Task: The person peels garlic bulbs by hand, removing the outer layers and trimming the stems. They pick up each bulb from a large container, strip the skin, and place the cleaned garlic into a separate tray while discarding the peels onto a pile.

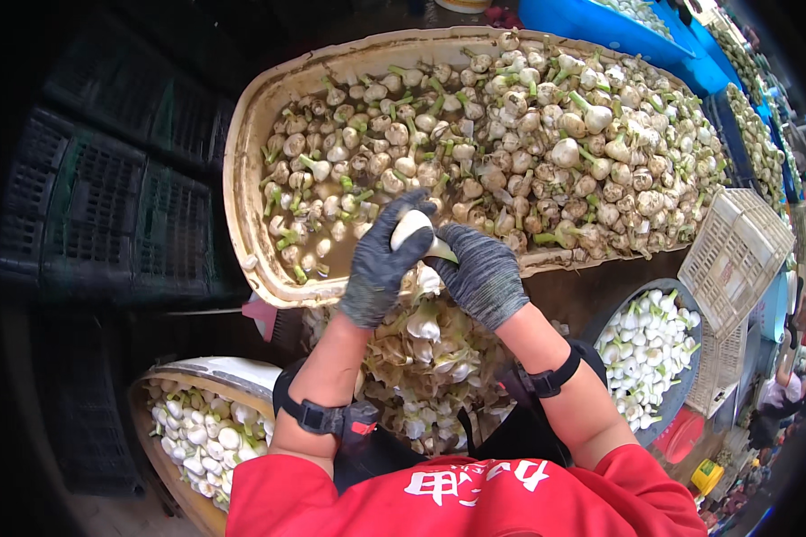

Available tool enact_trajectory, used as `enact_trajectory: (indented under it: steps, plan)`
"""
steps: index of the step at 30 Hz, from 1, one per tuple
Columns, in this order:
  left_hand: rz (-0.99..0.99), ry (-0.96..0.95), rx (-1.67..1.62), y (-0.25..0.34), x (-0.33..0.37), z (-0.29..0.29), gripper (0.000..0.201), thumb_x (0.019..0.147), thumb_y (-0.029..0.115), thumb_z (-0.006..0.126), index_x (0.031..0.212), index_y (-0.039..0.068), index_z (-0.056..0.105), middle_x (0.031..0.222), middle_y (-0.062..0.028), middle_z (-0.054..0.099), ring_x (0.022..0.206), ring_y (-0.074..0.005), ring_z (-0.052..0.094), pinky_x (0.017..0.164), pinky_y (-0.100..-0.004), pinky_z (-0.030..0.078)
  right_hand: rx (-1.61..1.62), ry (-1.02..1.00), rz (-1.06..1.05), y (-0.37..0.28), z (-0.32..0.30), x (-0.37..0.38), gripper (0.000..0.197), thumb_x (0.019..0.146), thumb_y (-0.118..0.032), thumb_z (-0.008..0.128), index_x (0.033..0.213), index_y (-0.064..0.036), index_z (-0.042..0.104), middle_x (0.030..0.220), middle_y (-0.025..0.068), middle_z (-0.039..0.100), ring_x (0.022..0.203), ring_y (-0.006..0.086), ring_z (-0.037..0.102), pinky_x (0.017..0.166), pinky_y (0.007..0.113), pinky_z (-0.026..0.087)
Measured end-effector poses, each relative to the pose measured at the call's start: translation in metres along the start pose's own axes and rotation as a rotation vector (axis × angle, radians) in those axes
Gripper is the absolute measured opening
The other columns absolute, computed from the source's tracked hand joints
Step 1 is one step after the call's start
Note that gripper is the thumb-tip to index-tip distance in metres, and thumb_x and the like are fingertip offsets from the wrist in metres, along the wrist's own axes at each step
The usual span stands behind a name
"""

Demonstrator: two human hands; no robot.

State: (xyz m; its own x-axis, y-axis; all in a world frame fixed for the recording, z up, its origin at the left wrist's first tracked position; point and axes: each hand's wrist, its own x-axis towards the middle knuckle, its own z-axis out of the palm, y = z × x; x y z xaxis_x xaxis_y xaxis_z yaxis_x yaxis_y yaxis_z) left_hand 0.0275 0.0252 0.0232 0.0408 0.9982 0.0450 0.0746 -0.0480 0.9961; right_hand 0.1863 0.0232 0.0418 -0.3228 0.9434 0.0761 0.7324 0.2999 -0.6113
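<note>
A white garlic bulb [410, 228] with a short pale green stem is held between my two hands, over the near edge of a large cream tub [235, 174]. My left hand [381, 266], in a dark grey knit glove, wraps its fingers around the bulb. At the stem end my right hand [482, 275], gloved alike, has its fingers closed on the stem. Muddy garlic bulbs [636, 148] heap up in the tub's right side; others sit in brown water at the left. Below my hands lies a pile of loose garlic skins [430, 367].
Clean white bulbs fill a grey basin [687, 380] at right and another container [139, 421] at lower left. Black crates [90, 192] are stacked at left. Pale plastic baskets [736, 255], a red basin [680, 436] and blue tubs [564, 20] stand right and far.
</note>
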Motion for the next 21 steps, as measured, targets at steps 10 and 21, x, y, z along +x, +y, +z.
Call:
enact_trajectory:
  steps: [10,21]
  plan:
    - [-0.065,0.281,-0.319,0.028,0.004,-0.017,0.032,0.093,0.020,0.037,0.099,-0.002,0.059,0.093,-0.0110,0.062,0.084,-0.0172,0.059,0.081,-0.0301,0.046,0.717,-0.074,0.166,-0.025,-0.009,0.004,0.041,0.072,-0.032,0.075,0.099,-0.0046,0.060,0.081,0.0082,0.064,0.071,0.0149,0.061,0.068,0.029,0.050]
    - [0.000,0.124,0.313,0.015,0.013,-0.010,0.040,0.084,0.003,0.053,0.123,0.001,0.049,0.117,-0.0132,0.057,0.105,-0.0224,0.056,0.091,-0.0325,0.044,1.199,0.303,0.224,-0.005,-0.045,0.007,0.020,0.083,-0.002,0.060,0.103,-0.0037,0.059,0.095,0.0038,0.062,0.086,0.0115,0.056,0.077,0.027,0.047]
